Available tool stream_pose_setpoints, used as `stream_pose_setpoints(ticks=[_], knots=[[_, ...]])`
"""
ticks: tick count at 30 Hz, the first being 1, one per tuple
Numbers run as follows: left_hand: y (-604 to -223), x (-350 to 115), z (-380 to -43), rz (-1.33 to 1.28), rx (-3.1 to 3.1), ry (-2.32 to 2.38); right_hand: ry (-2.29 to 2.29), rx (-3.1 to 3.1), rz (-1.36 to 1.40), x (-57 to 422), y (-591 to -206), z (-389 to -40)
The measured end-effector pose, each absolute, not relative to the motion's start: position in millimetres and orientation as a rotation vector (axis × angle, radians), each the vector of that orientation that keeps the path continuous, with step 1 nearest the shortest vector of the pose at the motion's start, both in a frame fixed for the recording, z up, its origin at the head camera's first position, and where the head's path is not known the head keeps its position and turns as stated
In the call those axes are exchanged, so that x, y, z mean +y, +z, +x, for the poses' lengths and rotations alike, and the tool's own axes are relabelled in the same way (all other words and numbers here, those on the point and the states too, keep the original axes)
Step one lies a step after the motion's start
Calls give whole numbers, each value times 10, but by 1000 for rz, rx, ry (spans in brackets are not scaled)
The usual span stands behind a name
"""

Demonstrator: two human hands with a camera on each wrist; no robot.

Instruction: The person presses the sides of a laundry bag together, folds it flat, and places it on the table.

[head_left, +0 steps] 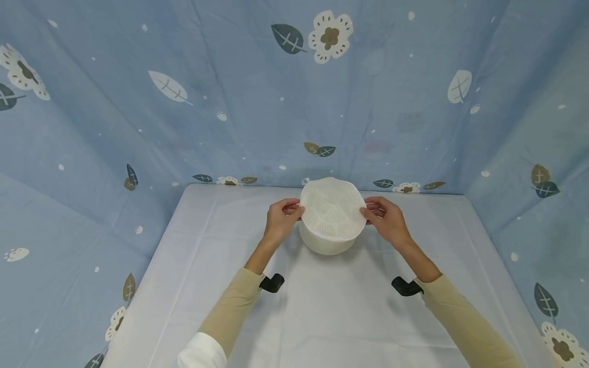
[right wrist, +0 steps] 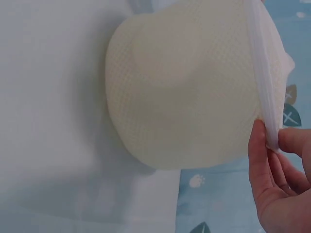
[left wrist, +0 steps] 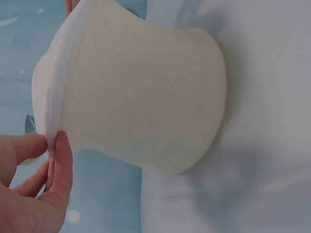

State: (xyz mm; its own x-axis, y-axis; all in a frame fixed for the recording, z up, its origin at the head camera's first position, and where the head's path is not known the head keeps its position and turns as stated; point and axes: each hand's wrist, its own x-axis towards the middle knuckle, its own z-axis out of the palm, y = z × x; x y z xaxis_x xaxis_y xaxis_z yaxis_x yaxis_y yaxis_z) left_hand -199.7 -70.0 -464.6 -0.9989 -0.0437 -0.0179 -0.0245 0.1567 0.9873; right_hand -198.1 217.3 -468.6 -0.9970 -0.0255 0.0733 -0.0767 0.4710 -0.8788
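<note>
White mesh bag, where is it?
In the head view, the bag is just right of centre, near the table's far edge, between the left hand and right hand.

text: none readable | labels, brands: none readable | numbers, signs: none readable

Left hand [head_left: 279, 217] — bag [head_left: 331, 212] between — right hand [head_left: 388, 220]
</note>
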Motion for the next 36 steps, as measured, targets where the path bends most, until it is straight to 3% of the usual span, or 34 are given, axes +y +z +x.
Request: stream_pose_setpoints(ticks=[36], knots=[[-4586,-717,-1337,68,-2260,-2179,1844,-2652,-13,2299,-4640,-1413]])
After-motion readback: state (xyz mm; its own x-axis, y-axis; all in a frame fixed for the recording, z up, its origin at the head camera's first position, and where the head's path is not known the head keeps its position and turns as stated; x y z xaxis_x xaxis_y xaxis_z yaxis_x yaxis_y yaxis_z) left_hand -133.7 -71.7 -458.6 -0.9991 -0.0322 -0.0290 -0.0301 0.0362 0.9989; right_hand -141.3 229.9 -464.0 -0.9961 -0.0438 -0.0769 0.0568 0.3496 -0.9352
